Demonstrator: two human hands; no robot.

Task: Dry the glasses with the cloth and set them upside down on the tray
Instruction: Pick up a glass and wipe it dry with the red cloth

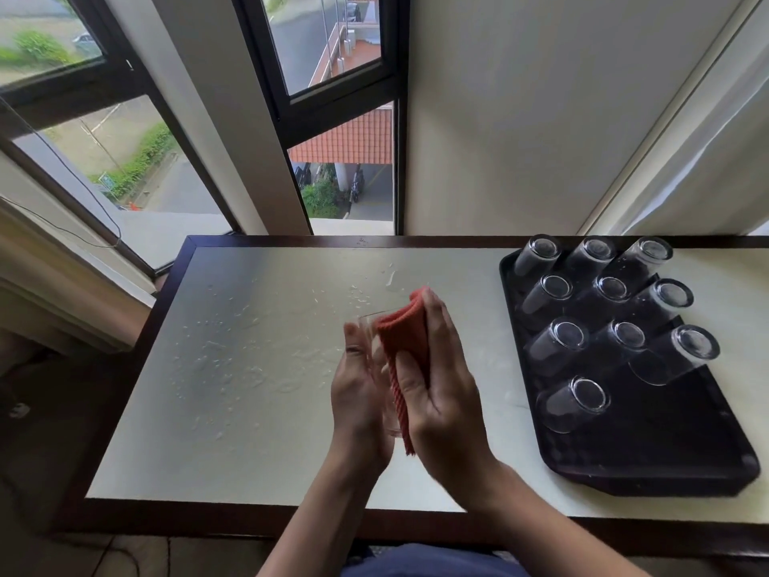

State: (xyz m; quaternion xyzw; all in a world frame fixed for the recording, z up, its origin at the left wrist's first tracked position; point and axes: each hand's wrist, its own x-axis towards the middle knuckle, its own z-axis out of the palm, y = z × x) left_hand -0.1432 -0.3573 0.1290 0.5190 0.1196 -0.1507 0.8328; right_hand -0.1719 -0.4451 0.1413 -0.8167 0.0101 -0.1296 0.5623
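Above the middle of the table I hold one clear glass (pixel 373 339) between both hands. My left hand (pixel 358 393) grips its left side. My right hand (pixel 441 381) presses a red ribbed cloth (pixel 401 339) against the glass's right side, and the cloth hides much of the glass. At the right, a dark tray (pixel 666 447) carries several clear glasses (pixel 559 343) standing upside down in rows.
The white table top (pixel 249 368) has a dark wooden rim and is spotted with water drops left of my hands. Windows and a cream wall stand behind the table. The tray's near end is bare.
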